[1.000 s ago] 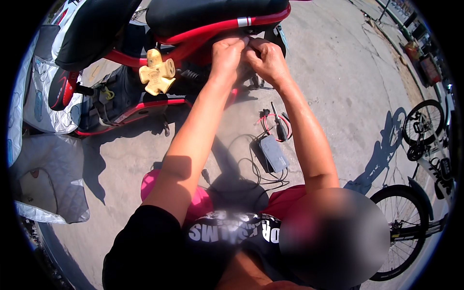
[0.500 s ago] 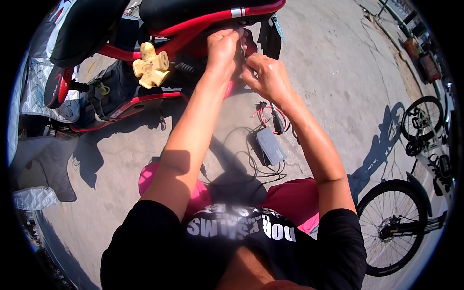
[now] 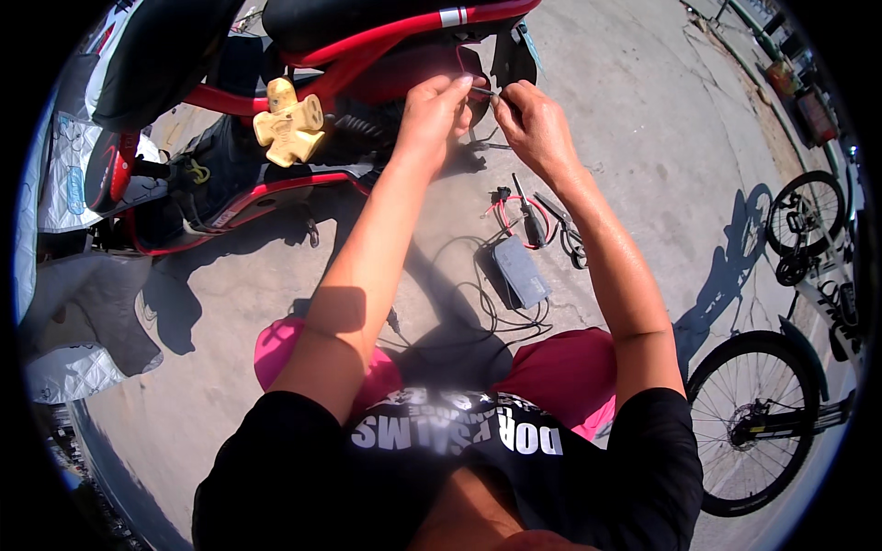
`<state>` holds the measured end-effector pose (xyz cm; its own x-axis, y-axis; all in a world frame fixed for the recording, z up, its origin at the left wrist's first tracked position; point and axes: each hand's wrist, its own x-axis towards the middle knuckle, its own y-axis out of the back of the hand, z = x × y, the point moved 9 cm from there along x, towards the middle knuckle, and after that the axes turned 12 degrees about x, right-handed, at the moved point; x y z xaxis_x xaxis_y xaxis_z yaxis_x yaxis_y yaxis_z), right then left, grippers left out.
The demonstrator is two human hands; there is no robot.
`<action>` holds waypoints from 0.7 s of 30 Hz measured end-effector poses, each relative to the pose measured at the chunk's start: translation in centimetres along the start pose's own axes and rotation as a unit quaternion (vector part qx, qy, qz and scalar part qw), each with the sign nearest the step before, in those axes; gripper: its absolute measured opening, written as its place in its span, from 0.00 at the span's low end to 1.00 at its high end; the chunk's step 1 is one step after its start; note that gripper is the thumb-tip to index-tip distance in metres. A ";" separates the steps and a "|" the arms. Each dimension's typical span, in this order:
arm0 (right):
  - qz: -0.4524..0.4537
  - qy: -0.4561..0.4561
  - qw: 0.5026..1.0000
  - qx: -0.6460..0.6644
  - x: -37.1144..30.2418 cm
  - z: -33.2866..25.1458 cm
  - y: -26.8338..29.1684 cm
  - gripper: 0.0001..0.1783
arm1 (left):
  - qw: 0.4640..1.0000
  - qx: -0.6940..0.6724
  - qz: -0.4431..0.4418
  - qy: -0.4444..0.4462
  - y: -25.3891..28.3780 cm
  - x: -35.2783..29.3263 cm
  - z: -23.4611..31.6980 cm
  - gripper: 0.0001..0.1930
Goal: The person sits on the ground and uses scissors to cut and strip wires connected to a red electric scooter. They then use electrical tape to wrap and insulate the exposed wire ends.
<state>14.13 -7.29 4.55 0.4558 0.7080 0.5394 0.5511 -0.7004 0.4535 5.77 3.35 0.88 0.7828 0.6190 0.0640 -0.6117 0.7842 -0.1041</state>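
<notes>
Both my hands meet at the back of a red and black electric scooter (image 3: pixel 395 32). My left hand (image 3: pixel 434 119) pinches a thin wire (image 3: pixel 459 60) that hangs down, reddish, from beneath the scooter's seat. Between the hands runs a short dark length of the wire, and the fingertips of my right hand (image 3: pixel 535 129) are closed on its other end. The exact grip is too small to make out. A yellow cross-shaped block (image 3: pixel 289 121), like a multi-way socket, hangs by the scooter's frame to the left.
On the concrete below lie a grey charger box (image 3: pixel 521 273) with black cables, a black-handled screwdriver (image 3: pixel 533 225), a looped red cable (image 3: pixel 502 216) and a dark tool (image 3: pixel 571 242) partly behind my right forearm. A bicycle (image 3: pixel 758 422) stands at the right.
Both hands have drawn back from the scooter's underside and moved slightly right. The wire between them now shows, with the reddish strand above. The view has shifted a little.
</notes>
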 end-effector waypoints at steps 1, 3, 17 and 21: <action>-0.015 -0.031 0.998 0.043 0.3 0.0 -0.2 0.15 | 1.000 -0.017 -0.006 0.013 0.3 -0.2 -0.1 0.13; -0.046 -0.087 0.987 0.129 0.9 -0.4 -1.0 0.18 | 0.998 -0.055 -0.018 0.026 0.6 -0.3 0.1 0.11; -0.147 -0.188 0.892 0.383 1.2 1.7 -5.5 0.18 | 0.989 -0.137 -0.008 0.053 0.7 0.2 -0.1 0.07; -0.149 -0.135 0.928 0.313 1.2 0.2 -5.0 0.18 | 0.991 -0.130 0.032 -0.008 1.7 1.0 -0.3 0.07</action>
<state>12.03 -2.93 2.81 0.3305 0.9178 0.2198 0.9403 -0.3404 0.0075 5.54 5.34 0.43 0.7408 0.6687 0.0646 -0.6077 0.7080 -0.3599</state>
